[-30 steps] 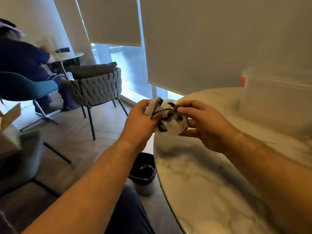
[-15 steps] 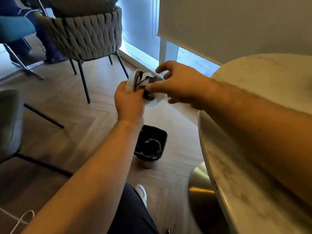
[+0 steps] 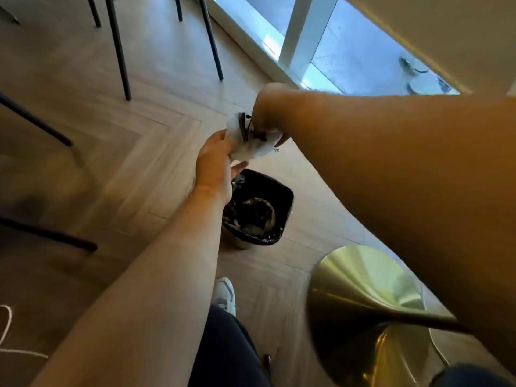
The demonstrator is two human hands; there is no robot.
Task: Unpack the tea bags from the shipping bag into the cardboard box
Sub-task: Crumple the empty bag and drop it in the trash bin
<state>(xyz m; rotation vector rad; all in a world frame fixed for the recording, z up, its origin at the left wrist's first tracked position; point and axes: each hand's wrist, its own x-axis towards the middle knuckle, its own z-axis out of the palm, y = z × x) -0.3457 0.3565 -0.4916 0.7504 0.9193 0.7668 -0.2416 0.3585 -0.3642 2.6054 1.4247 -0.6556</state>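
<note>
- Both of your forearms reach out from the near edge. Since half a second ago your view has tipped down, so the marble tabletop is gone and your dark trouser leg (image 3: 223,347) and white shoe (image 3: 224,291) show nearest, on the near side of the bin (image 3: 287,196).
- To the bin's near right stands the brass table pedestal (image 3: 363,277); well off to its near left a white cable (image 3: 7,328) lies on the floor (image 3: 125,163).
- That floor is herringbone wood, and the black-lined bin sits on it, open, with dark crumpled waste inside.
- Your left hand (image 3: 216,163) now appears just over the bin's far-left rim, closer to it than before, fingers curled around the crumpled white shipping bag (image 3: 251,146) from below.
- Your right hand (image 3: 269,107), blurred, clasps the same bundle from its far side, fingertips curling under it.
- The bundle stays between both hands, above the bin's far edge.
- Black chair legs (image 3: 120,51) stand far left of the bin.
- Farthest, to the bin's far right, is the bright window (image 3: 351,51) with its white frame.
</note>
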